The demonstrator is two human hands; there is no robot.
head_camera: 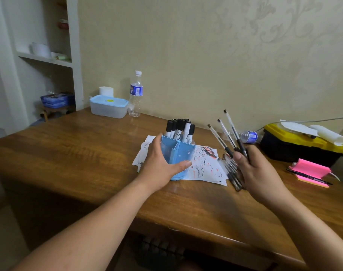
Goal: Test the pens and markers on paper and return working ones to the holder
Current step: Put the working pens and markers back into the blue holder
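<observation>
Fingers (pixel 238 156) gripping slim pens (pixel 227 133), blue plastic holder (pixel 183 153)

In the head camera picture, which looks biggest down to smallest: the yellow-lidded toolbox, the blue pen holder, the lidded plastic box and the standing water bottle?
Largest: toolbox.
Next: pen holder and plastic box look alike; the holder sits nearer the camera, so I won't rank them.
Smallest: standing water bottle.

Both forearms (pixel 108 212), left hand (pixel 159 165) and right hand (pixel 258 173) are bare.
</observation>
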